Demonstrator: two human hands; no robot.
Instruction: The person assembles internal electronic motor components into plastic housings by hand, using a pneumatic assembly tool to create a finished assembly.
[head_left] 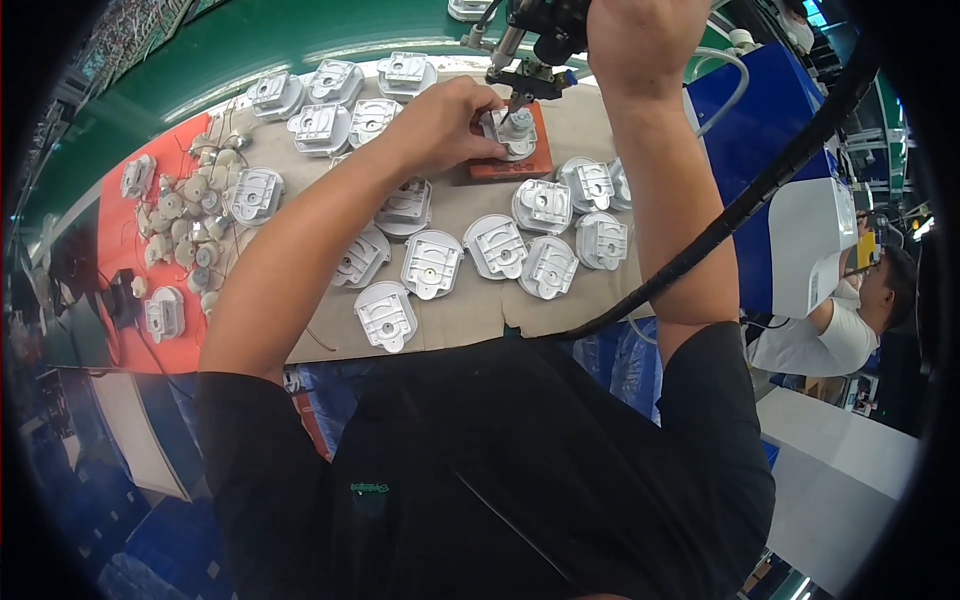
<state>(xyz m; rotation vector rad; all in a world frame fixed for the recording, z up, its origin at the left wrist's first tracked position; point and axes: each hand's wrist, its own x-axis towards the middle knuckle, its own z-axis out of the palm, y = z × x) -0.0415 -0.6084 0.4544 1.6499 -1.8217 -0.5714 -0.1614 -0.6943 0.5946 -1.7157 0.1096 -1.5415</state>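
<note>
My left hand [455, 122] grips the near-left side of a white plastic housing [517, 132] with thumb and fingers. That housing rests on an orange-red block [541, 150], with a pale round part on top of it. Directly above it, the metal tip of a powered screwdriver [522, 80] points down and seems to meet the pale part. My right hand [645, 40] is closed at the screwdriver's black upper body; the picture's top edge cuts off part of the hand and tool, and its fingers are mostly hidden.
Several white housings [432, 265] lie around the brown cardboard [455, 320]. Small pale motors with wires [185, 215] are heaped on an orange-red mat [122, 255] at left. A black hose [740, 210] crosses my right forearm. Blue-and-white equipment [745, 95] and another person [835, 320] are at right.
</note>
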